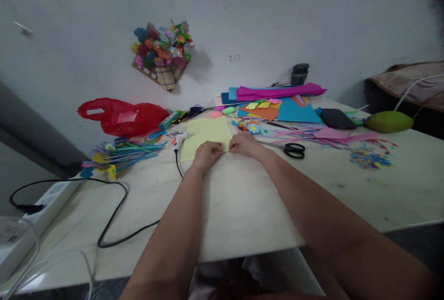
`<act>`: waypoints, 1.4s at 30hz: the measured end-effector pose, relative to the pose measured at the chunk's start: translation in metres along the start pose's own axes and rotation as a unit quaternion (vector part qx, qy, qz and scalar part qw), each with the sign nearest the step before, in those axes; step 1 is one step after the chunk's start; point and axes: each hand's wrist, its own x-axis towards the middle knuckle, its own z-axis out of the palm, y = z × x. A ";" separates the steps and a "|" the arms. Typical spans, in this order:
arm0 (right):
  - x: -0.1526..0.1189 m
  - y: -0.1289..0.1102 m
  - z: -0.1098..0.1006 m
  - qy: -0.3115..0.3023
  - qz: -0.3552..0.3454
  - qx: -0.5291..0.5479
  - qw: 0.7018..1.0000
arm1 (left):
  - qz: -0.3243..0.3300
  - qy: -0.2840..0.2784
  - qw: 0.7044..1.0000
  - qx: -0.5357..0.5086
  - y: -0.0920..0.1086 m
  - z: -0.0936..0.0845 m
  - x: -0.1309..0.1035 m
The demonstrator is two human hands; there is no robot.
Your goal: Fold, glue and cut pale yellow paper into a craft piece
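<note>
On your left, the flowers (pixel 111 171) lie beside the glue gun (pixel 179 140), whose tip is just beside the left edge of the yellow sheet (pixel 205 132). The sheet lies flat on the table (pixel 239 212), its near edge running crosswise before you, most of it ahead of your hands and reaching left. Your left hand (pixel 207 153) is nearer its middle, over the near edge, fingers bent and close together. Your right hand (pixel 243 144) is at the near right corner, fingers narrowed. The view is too soft to tell whether either hand pinches the paper or only presses it. Just right of that hand lie the scissors (pixel 289 150), handles pointing right, with scraps (pixel 371 157) farther over.
</note>
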 end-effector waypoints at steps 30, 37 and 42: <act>0.003 -0.010 0.000 -0.025 -0.032 -0.032 0.999 | 0.009 -0.022 1.000 -0.002 0.002 -0.002 0.002; 0.002 -0.012 0.000 -0.026 -0.024 -0.033 0.999 | -0.010 -0.027 0.996 -0.082 -0.011 0.001 0.002; 0.003 -0.013 0.004 -0.015 -0.036 -0.024 0.999 | -0.011 -0.028 0.996 -0.084 -0.011 0.002 0.002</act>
